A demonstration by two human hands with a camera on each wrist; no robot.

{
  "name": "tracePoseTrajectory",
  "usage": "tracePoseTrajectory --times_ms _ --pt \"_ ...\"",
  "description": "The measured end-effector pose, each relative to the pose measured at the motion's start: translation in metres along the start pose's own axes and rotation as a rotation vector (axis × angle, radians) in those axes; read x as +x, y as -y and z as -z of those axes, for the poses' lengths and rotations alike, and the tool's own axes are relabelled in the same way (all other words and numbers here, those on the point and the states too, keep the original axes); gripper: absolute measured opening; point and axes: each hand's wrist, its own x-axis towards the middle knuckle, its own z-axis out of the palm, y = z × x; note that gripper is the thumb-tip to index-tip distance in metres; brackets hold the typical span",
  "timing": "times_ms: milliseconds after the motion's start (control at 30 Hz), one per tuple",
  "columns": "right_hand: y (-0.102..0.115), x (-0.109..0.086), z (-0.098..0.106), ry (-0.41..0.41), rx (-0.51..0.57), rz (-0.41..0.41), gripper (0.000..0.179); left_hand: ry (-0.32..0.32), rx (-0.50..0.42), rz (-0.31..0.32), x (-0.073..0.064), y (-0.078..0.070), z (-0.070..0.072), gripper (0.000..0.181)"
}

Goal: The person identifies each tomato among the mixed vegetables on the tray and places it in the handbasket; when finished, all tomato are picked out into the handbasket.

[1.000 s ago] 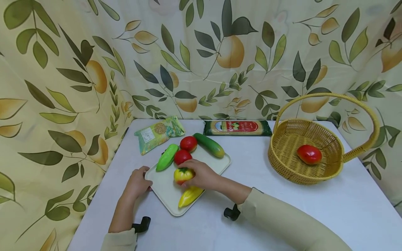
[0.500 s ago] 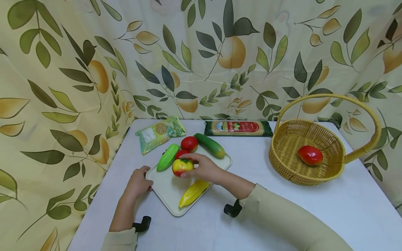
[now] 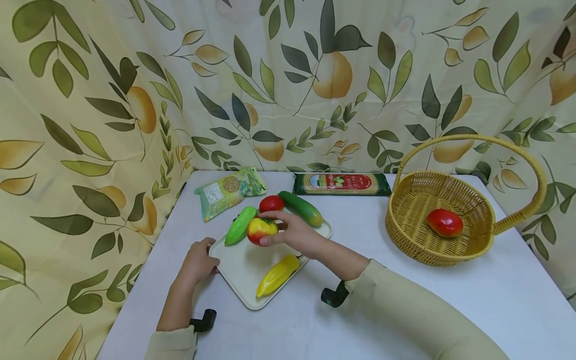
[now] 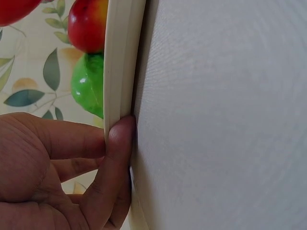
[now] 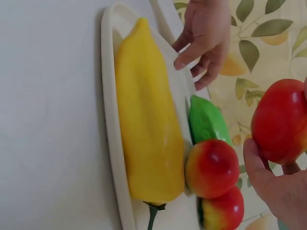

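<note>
My right hand (image 3: 297,232) holds a red-and-yellow tomato-like fruit (image 3: 262,231) between thumb and fingers, above the tray's back half; its red side shows in the right wrist view. My left hand (image 3: 196,262) grips the left edge of the cream tray (image 3: 238,265), the thumb on its outer side in the left wrist view. On the tray lie a yellow pepper (image 3: 276,276), a light green bumpy vegetable (image 3: 240,226), a cucumber (image 3: 302,209) and a round red fruit (image 3: 271,204). Another red fruit (image 5: 212,168) beside these is hidden in the head view.
To the right stands a wicker basket (image 3: 423,251) with a tall handle and one red fruit (image 3: 444,222) inside. A pasta packet (image 3: 342,183) and a green snack bag (image 3: 230,192) lie behind the tray. A leaf-patterned curtain (image 3: 288,75) hangs at the back and left.
My right hand has lifted the red-and-yellow fruit away from the yellow pepper, up and toward the back, now covering one red fruit. My left hand stays on the tray edge.
</note>
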Motion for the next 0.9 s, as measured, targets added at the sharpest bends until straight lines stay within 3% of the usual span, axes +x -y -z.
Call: tracePoseTrajectory --times_ms 300,900 --pt "0.009 -0.001 0.005 -0.047 0.078 -0.03 0.056 0.008 -0.002 0.003 0.0 -0.001 0.001 0.056" --pt "0.023 -0.007 0.019 -0.052 0.24 -0.031 0.058 0.003 0.004 -0.003 -0.001 -0.002 0.001 0.056"
